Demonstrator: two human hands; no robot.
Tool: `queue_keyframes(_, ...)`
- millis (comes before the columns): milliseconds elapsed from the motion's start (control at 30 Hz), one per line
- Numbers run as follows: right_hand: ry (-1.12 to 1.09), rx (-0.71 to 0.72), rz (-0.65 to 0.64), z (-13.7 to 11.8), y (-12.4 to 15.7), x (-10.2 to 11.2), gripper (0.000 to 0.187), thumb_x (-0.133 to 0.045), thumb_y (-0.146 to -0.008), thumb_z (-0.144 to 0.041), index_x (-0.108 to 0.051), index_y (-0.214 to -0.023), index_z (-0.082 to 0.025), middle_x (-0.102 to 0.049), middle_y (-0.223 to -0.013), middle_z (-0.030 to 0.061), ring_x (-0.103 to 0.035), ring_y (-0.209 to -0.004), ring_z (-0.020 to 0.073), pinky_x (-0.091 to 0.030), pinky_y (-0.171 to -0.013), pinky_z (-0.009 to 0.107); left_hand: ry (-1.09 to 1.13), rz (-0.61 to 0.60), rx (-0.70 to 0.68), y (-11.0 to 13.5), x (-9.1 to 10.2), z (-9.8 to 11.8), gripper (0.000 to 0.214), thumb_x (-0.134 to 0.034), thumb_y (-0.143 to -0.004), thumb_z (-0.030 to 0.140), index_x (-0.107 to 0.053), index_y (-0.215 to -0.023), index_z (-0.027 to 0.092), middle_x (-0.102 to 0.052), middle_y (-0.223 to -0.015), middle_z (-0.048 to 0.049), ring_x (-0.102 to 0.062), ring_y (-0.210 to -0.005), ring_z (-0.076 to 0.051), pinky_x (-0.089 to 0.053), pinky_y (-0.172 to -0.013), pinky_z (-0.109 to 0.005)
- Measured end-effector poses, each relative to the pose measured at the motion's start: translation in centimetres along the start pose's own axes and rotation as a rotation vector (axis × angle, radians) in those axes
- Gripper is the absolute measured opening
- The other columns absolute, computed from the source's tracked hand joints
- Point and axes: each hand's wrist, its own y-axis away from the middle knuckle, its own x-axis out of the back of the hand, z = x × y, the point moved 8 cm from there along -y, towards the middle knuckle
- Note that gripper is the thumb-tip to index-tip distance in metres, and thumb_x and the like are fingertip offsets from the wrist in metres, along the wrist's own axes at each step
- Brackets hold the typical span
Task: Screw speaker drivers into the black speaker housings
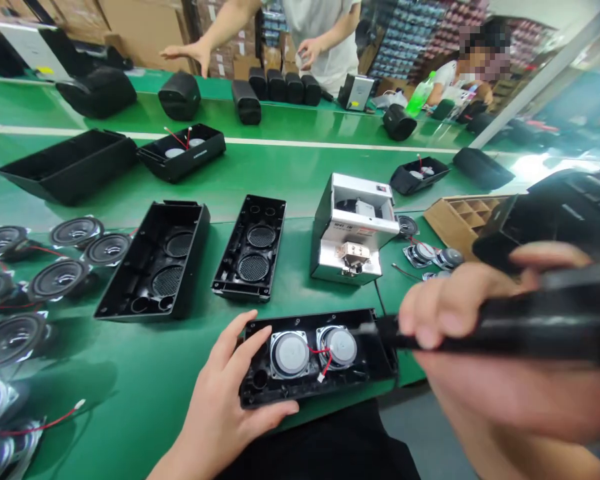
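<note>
My left hand grips the left end of a black speaker housing, thumb on the near edge and fingers over the far edge. Two round speaker drivers, a left one and a right one, sit inside, joined by red wires with a white plug lying loose. My right hand is closed around a black electric screwdriver, held nearly level and blurred. Its tip points left over the housing's far right side, close to the right driver; whether it touches a screw I cannot tell.
Beyond the housing stands a screw feeder. Two open black housings, a deep one and a shallow one, lie to its left. Several loose speaker drivers cover the left side. Across the green conveyor, a person stands with both hands raised.
</note>
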Motion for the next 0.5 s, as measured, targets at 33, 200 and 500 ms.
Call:
queue_keyframes(33, 0.019, 0.064, 0.058, -0.7, -2.1, 0.6, 0.044, -0.060, -0.101, -0.073, -0.072, -0.119, -0.034, -0.068, -0.069, -0.0006, -0.058, -0.053, 0.0221, -0.054, -0.054, 0.041, -0.010, -0.007, -0.005, -0.1, -0.1, 0.2, 0.078, -0.073, -0.096, 0.070, -0.050, -0.157, 0.027, -0.047, -0.167, -0.0193, -0.057, -0.151, -0.040, -0.061, -0.113, -0.057)
queue_keyframes(200, 0.036, 0.385, 0.120, 0.9, -9.4, 1.2, 0.056, -0.058, -0.098, -0.078, -0.071, -0.106, -0.025, -0.058, -0.057, -0.0041, -0.053, -0.040, 0.0177, -0.036, -0.033, 0.030, -0.089, -0.079, 0.017, -0.6, -0.1, 1.2, 0.074, -0.071, -0.098, 0.066, -0.051, -0.158, 0.028, -0.038, -0.175, -0.0183, -0.056, -0.151, -0.041, -0.065, -0.107, -0.057)
queue_keyframes(500, 0.029, 0.200, 0.065, 5.0, -9.9, 1.4, 0.064, -0.066, -0.086, -0.089, -0.067, -0.110, -0.029, -0.062, -0.061, -0.0046, -0.056, -0.042, 0.0202, -0.039, -0.035, 0.034, -0.107, 0.012, -0.161, -2.5, 2.6, 4.4, 0.045, -0.073, -0.097, 0.017, -0.066, -0.140, 0.027, -0.069, -0.146, -0.0109, -0.065, -0.139, -0.029, -0.058, -0.114, -0.043)
